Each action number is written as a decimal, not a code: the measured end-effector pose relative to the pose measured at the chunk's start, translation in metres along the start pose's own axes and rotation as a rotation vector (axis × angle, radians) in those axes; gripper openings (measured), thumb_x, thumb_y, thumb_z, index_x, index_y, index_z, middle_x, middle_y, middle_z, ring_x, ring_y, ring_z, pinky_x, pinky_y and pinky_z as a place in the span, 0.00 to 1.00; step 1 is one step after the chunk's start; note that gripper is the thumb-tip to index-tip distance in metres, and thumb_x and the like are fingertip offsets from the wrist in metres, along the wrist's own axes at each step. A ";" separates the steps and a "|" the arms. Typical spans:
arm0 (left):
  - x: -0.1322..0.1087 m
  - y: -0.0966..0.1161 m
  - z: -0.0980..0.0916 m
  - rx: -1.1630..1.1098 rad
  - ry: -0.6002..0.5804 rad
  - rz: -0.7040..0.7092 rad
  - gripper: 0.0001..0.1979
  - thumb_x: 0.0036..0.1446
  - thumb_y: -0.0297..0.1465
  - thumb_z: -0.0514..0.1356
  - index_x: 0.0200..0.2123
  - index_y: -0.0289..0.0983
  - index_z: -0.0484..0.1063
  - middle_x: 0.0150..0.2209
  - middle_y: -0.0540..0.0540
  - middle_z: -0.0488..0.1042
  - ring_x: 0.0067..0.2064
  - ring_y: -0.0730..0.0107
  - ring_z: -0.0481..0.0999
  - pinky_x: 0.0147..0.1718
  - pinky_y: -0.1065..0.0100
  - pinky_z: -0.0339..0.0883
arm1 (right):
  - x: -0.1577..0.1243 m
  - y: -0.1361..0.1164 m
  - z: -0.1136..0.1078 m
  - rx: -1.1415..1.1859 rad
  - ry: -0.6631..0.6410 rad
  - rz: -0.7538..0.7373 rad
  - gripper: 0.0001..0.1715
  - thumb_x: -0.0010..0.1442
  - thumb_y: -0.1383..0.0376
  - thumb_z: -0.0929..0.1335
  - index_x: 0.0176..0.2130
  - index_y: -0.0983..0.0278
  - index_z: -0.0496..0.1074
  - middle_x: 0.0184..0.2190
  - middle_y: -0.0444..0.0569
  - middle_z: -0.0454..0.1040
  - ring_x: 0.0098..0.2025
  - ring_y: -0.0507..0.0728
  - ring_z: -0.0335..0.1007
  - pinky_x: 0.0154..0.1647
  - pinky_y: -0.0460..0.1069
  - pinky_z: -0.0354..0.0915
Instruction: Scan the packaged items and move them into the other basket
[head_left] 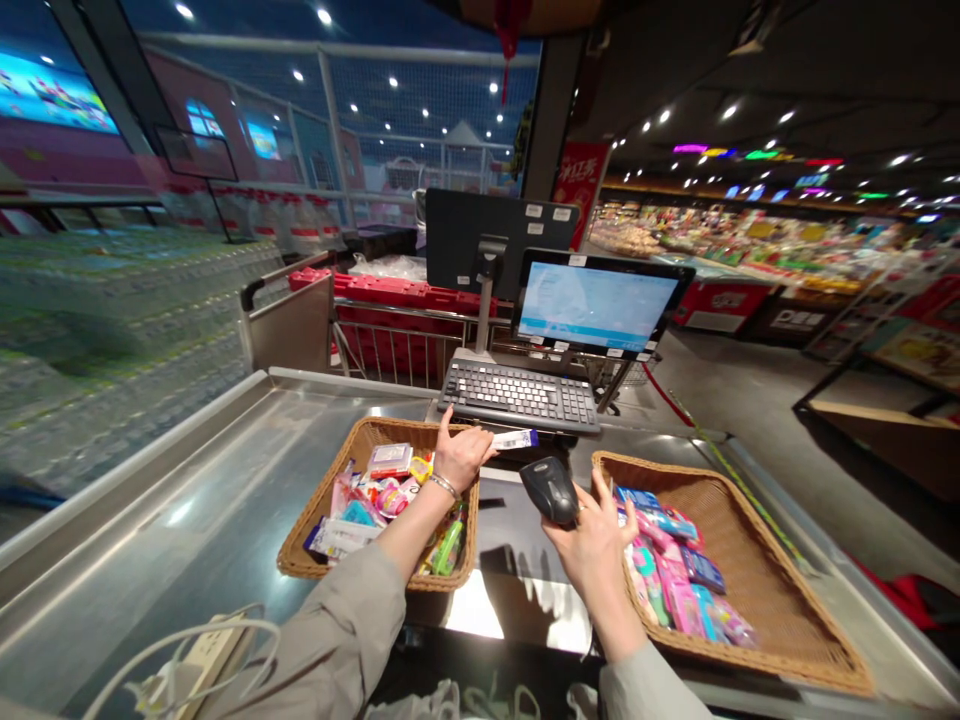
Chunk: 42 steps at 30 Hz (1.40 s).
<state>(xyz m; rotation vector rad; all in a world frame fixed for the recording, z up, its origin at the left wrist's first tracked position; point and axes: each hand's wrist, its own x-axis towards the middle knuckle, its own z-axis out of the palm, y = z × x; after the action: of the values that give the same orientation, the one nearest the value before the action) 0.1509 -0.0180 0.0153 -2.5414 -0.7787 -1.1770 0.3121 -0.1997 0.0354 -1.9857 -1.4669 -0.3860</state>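
Scanner (550, 490): black, handheld; I have it in the right hand (592, 545), its head turned toward the space between the two baskets.
Right grip: closed about the scanner, outer fingers loosely spread (the handle is hidden from me, so I cannot tell how tight).
Packet (514, 440): slim, white, blue at the far end; I see it jutting from the left hand (461, 455), just in front of the keyboard (521, 390), near the scanner but apart from it.
Left grip: fingers bent together on the packet's near end, one digit pointing away; bracelet (445, 487) at the wrist.
Left basket (319, 495): wicker, heaped with small packaged goods (394, 500) in pink, white, blue and green; the left arm crosses above it.
Right basket (757, 540): also wicker; colourful packs (679, 585) gathered along its left side, woven floor showing on the right.
Screen (596, 300): lit pale blue behind the keyboard; I cannot read its text. Monitor (495, 240) beside it, back toward me.
Counter (247, 470): metal, raised edges; power strip (210, 660) at its near left.
Trolley (390, 345): metal bars, standing past the counter's far edge.
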 end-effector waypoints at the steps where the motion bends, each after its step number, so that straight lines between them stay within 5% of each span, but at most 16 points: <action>1: 0.000 0.000 0.001 -0.003 0.003 0.001 0.09 0.64 0.34 0.54 0.43 0.43 0.74 0.37 0.50 0.81 0.43 0.65 0.80 0.66 0.39 0.27 | 0.000 0.000 -0.001 -0.001 -0.003 0.001 0.11 0.53 0.58 0.66 0.35 0.56 0.77 0.45 0.46 0.78 0.62 0.67 0.57 0.60 0.68 0.36; 20: 0.012 0.014 0.008 -0.019 0.028 0.038 0.09 0.65 0.34 0.53 0.42 0.42 0.73 0.37 0.50 0.81 0.42 0.66 0.80 0.66 0.39 0.29 | -0.004 0.007 -0.010 -0.008 0.010 0.052 0.12 0.51 0.61 0.67 0.37 0.55 0.77 0.47 0.43 0.77 0.62 0.66 0.56 0.62 0.67 0.35; 28: 0.020 0.025 0.013 -0.032 0.081 0.103 0.07 0.64 0.31 0.54 0.40 0.41 0.72 0.36 0.52 0.81 0.40 0.68 0.80 0.66 0.41 0.27 | -0.009 0.027 -0.007 -0.091 0.146 0.018 0.10 0.52 0.58 0.67 0.33 0.56 0.76 0.47 0.45 0.77 0.61 0.66 0.57 0.60 0.67 0.37; 42: 0.043 0.058 0.031 -0.140 0.104 0.182 0.08 0.65 0.33 0.54 0.38 0.41 0.74 0.35 0.52 0.81 0.40 0.68 0.81 0.66 0.40 0.29 | -0.023 0.055 -0.023 -0.172 0.194 0.123 0.15 0.56 0.53 0.65 0.36 0.57 0.77 0.44 0.49 0.78 0.61 0.67 0.56 0.59 0.65 0.36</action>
<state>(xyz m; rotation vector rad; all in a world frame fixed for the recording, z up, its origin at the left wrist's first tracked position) 0.2255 -0.0372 0.0290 -2.5719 -0.4446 -1.3314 0.3584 -0.2413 0.0225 -2.0948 -1.2197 -0.6505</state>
